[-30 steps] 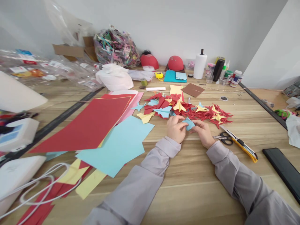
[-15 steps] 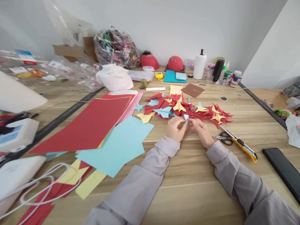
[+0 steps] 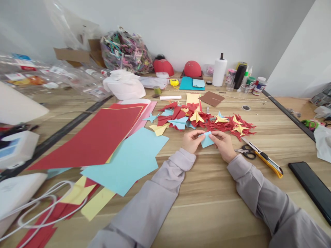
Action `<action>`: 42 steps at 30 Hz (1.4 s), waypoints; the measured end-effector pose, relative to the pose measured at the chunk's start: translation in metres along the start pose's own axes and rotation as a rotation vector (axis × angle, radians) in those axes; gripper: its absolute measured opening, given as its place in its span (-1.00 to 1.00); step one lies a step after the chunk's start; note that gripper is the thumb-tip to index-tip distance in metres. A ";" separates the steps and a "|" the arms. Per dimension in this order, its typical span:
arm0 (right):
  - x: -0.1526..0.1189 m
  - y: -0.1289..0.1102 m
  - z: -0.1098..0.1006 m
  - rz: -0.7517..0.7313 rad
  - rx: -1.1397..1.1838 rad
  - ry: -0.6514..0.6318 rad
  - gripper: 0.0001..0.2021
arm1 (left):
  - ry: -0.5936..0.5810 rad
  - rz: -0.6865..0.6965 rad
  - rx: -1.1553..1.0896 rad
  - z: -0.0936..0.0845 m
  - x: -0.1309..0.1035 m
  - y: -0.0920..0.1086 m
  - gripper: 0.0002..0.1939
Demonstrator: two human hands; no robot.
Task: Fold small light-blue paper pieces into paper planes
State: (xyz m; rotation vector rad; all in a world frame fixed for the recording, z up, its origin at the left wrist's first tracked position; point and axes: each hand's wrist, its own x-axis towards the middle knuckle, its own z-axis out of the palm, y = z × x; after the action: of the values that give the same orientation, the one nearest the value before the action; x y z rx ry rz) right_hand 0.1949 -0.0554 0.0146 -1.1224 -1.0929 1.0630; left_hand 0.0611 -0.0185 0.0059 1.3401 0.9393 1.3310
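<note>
A small piece of light blue paper [image 3: 207, 140] is held up between my two hands above the wooden table. My left hand [image 3: 191, 141] pinches its left edge with thumb and fingers. On the other side, my right hand [image 3: 222, 144] grips the right edge, its thumb lying on the front face. Just beyond my hands lies a heap of folded red paper pieces [image 3: 178, 112], with yellow paper stars [image 3: 197, 116] and a folded light blue piece [image 3: 179, 123] among them. Black-handled scissors [image 3: 248, 151] rest right of my right hand.
A yellow utility knife [image 3: 266, 159] lies beside the scissors, and a black phone [image 3: 311, 189] is farther right. Large red sheets [image 3: 90, 137] and light blue sheets [image 3: 124, 162] spread to the left. A white bottle [image 3: 220, 72] and jars stand at the back.
The light blue paper, seen narrow half a second ago, now shows a wider flat face. My right thumb has come onto it, and both hands hold its edges.
</note>
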 end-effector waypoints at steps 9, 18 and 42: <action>0.001 0.004 -0.002 -0.038 -0.003 -0.035 -0.71 | 0.001 -0.019 -0.033 -0.002 0.002 -0.004 -0.79; 0.000 0.001 0.000 -0.007 0.040 -0.034 -0.76 | 0.026 -0.034 -0.052 -0.002 0.003 -0.004 -0.79; -0.001 -0.001 -0.001 0.052 0.117 -0.011 -0.80 | -0.066 -0.200 -0.149 -0.001 -0.001 0.002 -0.76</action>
State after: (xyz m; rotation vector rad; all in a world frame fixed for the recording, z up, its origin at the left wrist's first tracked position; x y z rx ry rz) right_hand 0.1956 -0.0565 0.0153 -1.0581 -1.0015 1.1602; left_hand 0.0603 -0.0195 0.0075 1.1382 0.8866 1.1733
